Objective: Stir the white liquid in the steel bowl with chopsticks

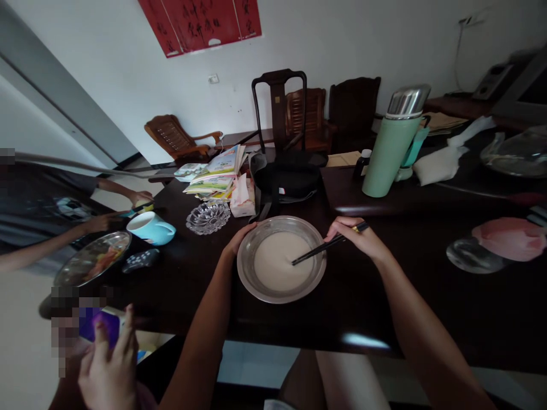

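Observation:
A round metal bowl [250, 283] stands on the dark table in front of me, with a milky white liquid [276, 263] inside. My left hand [240, 239] grips the bowl's left side; its fingers curl around the outer wall and are partly hidden. Between the fingers of my right hand [352, 234] is a pair of black chopsticks [319, 250]. They slant down over the right rim, and their tips dip into the liquid near its middle.
Behind the bowl are a black bag [286, 179], a tissue pack [243, 199], books [217, 173] and a glass dish [208, 218]. A green thermos [390, 154] stands at back right. Left are a blue mug [151, 229], a metal basin [74, 265] and two people, one holding a phone [106, 326].

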Demonstrator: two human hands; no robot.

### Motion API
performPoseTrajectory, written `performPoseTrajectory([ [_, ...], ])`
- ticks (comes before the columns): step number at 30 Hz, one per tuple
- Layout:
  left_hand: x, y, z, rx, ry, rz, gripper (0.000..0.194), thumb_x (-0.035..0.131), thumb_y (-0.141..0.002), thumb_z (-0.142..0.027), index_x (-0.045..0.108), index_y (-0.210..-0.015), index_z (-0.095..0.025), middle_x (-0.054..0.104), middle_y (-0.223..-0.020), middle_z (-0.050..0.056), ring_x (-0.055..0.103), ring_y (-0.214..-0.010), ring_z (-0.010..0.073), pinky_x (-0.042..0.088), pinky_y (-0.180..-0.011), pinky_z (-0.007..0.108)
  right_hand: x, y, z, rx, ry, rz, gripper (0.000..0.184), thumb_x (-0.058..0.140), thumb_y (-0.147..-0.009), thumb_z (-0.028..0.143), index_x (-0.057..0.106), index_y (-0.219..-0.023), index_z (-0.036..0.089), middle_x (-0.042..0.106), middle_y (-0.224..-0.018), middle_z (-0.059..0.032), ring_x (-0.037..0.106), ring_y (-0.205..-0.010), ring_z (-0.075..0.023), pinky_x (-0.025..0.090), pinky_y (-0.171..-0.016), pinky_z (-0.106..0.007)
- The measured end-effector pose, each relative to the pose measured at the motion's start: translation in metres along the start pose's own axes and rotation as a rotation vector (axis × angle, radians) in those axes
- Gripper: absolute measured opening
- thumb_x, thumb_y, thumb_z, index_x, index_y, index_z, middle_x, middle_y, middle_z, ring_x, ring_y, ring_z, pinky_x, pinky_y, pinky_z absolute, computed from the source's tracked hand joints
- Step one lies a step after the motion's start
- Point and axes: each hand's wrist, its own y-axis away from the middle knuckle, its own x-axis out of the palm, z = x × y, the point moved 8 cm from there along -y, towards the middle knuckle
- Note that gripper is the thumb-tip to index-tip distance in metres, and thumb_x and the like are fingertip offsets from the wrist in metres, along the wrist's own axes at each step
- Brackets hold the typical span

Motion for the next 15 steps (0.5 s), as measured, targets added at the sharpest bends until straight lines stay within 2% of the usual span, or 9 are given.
performPoseTrajectory([
  [3, 0.001, 0.003, 0.003, -0.032, -0.031, -0.043, 0.044, 0.021, -0.091, -0.053, 0.063, -0.103, -0.047, 0.039, -0.131, -0.027, 0.035, -0.123, 0.0275, 0.055, -0.077, 0.038, 0.018, 0.0, 0.003, -0.008, -0.034, 0.114, 0.034, 0.046, -0.09, 0.04, 0.069, -0.077, 0.017, 0.071, -0.077, -0.0054, 0.065, -0.074, -0.0182, 0.047, -0.068, -0.029],
  [5, 0.004, 0.006, 0.008, -0.074, -0.062, -0.036, 0.04, 0.028, -0.089, -0.05, 0.066, -0.097, -0.044, 0.045, -0.128, -0.024, 0.04, -0.119, 0.0275, 0.054, -0.073, 0.038, 0.028, -0.001, 0.002, 0.0, -0.019, 0.165, 0.033, 0.047, -0.089, 0.04, 0.069, -0.08, 0.017, 0.072, -0.08, -0.0052, 0.064, -0.074, -0.0178, 0.047, -0.064, -0.028],
  [8, 0.008, 0.012, 0.013, -0.115, -0.102, -0.014, 0.042, 0.033, -0.083, -0.043, 0.072, -0.094, -0.031, 0.048, -0.127, -0.012, 0.044, -0.114, 0.0286, 0.051, -0.067, 0.036, 0.023, -0.003, 0.0, -0.004, 0.026, 0.123, 0.032, 0.048, -0.089, 0.039, 0.07, -0.082, 0.017, 0.072, -0.083, -0.0048, 0.064, -0.076, -0.0176, 0.045, -0.062, -0.026],
  [9, 0.009, 0.013, 0.014, -0.117, -0.109, -0.009, 0.041, 0.035, -0.083, -0.043, 0.072, -0.095, -0.03, 0.047, -0.127, -0.011, 0.043, -0.115, 0.0279, 0.051, -0.067, 0.034, 0.017, -0.003, -0.001, -0.005, 0.04, 0.089, 0.032, 0.048, -0.089, 0.039, 0.07, -0.082, 0.017, 0.072, -0.083, -0.0048, 0.064, -0.076, -0.0176, 0.045, -0.063, -0.026],
  [12, 0.009, 0.015, 0.012, -0.093, -0.112, -0.01, 0.037, 0.034, -0.086, -0.044, 0.068, -0.1, -0.041, 0.043, -0.129, -0.02, 0.045, -0.115, 0.0269, 0.055, -0.065, 0.03, 0.003, -0.001, -0.002, 0.003, -0.006, 0.021, 0.035, 0.046, -0.09, 0.04, 0.069, -0.078, 0.017, 0.072, -0.076, -0.0049, 0.065, -0.072, -0.0174, 0.047, -0.067, -0.027],
  [15, 0.007, 0.013, 0.006, -0.034, -0.093, -0.065, 0.039, 0.028, -0.09, -0.041, 0.052, -0.116, -0.056, 0.035, -0.132, -0.024, 0.05, -0.107, 0.0289, 0.056, -0.055, 0.026, 0.01, 0.0, 0.0, -0.003, -0.074, 0.071, 0.035, 0.046, -0.09, 0.041, 0.068, -0.076, 0.017, 0.072, -0.074, -0.005, 0.066, -0.072, -0.0177, 0.048, -0.07, -0.028],
])
